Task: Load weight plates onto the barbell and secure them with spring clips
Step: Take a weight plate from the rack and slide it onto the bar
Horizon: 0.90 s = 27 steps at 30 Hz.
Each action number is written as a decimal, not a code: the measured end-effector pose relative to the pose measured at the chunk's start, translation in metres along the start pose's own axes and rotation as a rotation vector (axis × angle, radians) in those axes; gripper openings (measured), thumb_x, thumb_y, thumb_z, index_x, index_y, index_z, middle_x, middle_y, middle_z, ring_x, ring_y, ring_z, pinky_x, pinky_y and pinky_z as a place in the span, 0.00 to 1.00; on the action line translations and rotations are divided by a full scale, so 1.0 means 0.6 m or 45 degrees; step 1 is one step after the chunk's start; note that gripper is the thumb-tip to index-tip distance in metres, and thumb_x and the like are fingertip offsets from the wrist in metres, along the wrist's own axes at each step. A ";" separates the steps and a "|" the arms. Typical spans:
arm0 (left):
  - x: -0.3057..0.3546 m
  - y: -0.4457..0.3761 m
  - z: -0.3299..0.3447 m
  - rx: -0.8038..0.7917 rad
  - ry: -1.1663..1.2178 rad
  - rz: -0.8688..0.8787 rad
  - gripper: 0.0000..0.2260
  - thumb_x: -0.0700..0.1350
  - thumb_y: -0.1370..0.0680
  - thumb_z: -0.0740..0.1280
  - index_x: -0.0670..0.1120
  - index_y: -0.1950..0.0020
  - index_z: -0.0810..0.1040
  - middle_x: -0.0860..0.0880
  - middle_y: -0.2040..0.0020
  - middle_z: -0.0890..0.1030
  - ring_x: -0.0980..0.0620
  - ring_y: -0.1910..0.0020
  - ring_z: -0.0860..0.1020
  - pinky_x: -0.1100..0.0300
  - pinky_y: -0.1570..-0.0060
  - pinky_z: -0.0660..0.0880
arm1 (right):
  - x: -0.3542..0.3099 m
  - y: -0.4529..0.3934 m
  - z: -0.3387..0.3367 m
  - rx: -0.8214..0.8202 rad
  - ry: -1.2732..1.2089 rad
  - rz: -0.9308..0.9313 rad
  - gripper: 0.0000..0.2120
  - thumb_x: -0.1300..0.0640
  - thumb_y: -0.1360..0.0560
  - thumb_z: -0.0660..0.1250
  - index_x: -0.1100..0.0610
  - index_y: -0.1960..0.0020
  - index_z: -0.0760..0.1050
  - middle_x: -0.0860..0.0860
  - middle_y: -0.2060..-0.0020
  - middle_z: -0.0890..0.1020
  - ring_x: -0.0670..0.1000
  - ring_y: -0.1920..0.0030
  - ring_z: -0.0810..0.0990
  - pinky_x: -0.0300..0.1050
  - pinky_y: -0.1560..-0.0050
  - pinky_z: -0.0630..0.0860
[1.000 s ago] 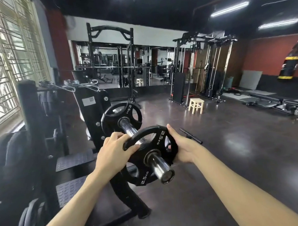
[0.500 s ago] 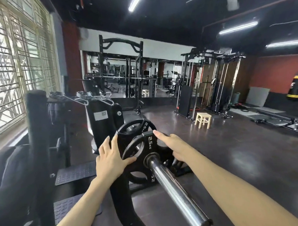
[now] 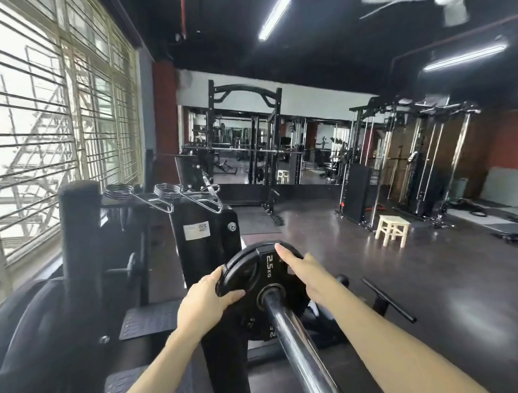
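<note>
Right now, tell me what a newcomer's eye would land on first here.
First, the two hands at centre: the left hand grips the rim of a black 2.5 kg plate on the steel barbell sleeve, while the right hand presses flat against it. Next, two spring clips lie atop the black rack behind, beside the barred window at left.

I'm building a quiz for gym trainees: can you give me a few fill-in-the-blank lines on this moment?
1. The plate under both hands is marked ____ kg.
2. The two spring clips lie on the ____, not on the barbell.
3. The ____ hand grips the plate's rim; the other hand lies flat.

Answers: 2.5; rack; left
</note>
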<state>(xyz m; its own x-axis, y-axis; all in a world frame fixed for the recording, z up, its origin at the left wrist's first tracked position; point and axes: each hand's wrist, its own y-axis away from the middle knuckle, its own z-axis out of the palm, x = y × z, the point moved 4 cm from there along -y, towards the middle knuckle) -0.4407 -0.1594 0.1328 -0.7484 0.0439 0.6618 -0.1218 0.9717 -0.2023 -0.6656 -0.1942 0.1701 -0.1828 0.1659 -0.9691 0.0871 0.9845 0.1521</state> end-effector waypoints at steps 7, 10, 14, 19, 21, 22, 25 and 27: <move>-0.001 0.017 0.009 -0.037 0.217 -0.098 0.30 0.61 0.25 0.71 0.59 0.25 0.67 0.56 0.37 0.79 0.51 0.39 0.78 0.56 0.43 0.73 | -0.009 0.000 -0.006 0.036 0.207 -0.049 0.57 0.21 0.46 0.73 0.53 0.27 0.69 0.53 0.31 0.77 0.58 0.30 0.73 0.60 0.28 0.68; -0.027 0.028 0.003 -0.081 0.457 -0.157 0.28 0.63 0.26 0.69 0.51 0.30 0.74 0.53 0.39 0.79 0.53 0.41 0.79 0.56 0.39 0.74 | -0.067 0.039 0.000 0.449 0.713 -0.493 0.29 0.39 0.25 0.68 0.53 0.29 0.72 0.54 0.29 0.73 0.58 0.26 0.66 0.61 0.29 0.64; -0.109 0.057 -0.064 0.096 0.822 -0.379 0.16 0.56 0.18 0.62 0.46 0.49 0.82 0.52 0.56 0.84 0.55 0.59 0.80 0.62 0.61 0.76 | -0.108 0.067 0.111 0.408 0.973 -0.769 0.11 0.49 0.21 0.63 0.50 0.44 0.81 0.51 0.40 0.80 0.59 0.35 0.72 0.56 0.37 0.67; -0.286 0.115 -0.179 0.477 1.162 -0.676 0.13 0.48 0.16 0.61 0.45 0.55 0.79 0.49 0.59 0.82 0.54 0.65 0.78 0.63 0.68 0.69 | -0.130 0.104 0.312 0.281 1.254 -1.056 0.11 0.49 0.21 0.62 0.50 0.50 0.82 0.50 0.44 0.82 0.57 0.37 0.74 0.56 0.33 0.66; -0.371 0.142 -0.220 0.636 1.219 -0.810 0.12 0.46 0.16 0.60 0.46 0.55 0.79 0.50 0.60 0.82 0.55 0.65 0.77 0.63 0.68 0.69 | -0.131 0.113 0.403 0.056 1.185 -1.080 0.11 0.52 0.21 0.62 0.53 0.51 0.83 0.53 0.48 0.83 0.59 0.42 0.78 0.52 0.41 0.73; -0.416 0.153 -0.240 0.717 1.248 -0.875 0.12 0.45 0.16 0.60 0.46 0.56 0.79 0.50 0.60 0.81 0.55 0.65 0.77 0.65 0.70 0.69 | -0.127 0.116 0.451 -0.086 1.159 -1.069 0.11 0.52 0.22 0.62 0.54 0.51 0.83 0.54 0.50 0.83 0.59 0.44 0.79 0.51 0.44 0.75; -0.535 0.173 -0.289 0.887 1.328 -1.035 0.14 0.44 0.16 0.59 0.45 0.58 0.78 0.49 0.63 0.80 0.54 0.67 0.75 0.63 0.71 0.68 | -0.117 0.128 0.590 -0.377 1.186 -1.047 0.11 0.51 0.21 0.62 0.54 0.51 0.81 0.54 0.49 0.83 0.59 0.46 0.80 0.49 0.48 0.76; -0.611 0.172 -0.317 0.929 1.384 -1.108 0.13 0.45 0.16 0.58 0.44 0.58 0.77 0.47 0.60 0.79 0.52 0.66 0.74 0.60 0.66 0.68 | -0.115 0.136 0.688 -0.499 1.212 -1.004 0.12 0.50 0.20 0.61 0.54 0.53 0.79 0.54 0.48 0.84 0.59 0.46 0.80 0.49 0.47 0.76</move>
<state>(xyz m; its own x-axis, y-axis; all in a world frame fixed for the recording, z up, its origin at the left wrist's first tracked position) -0.0549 -0.0312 0.0062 0.4861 0.0036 0.8739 -0.7658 0.4836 0.4239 -0.2417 -0.1489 0.1692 -0.6871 -0.6476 -0.3294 -0.6236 0.7583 -0.1898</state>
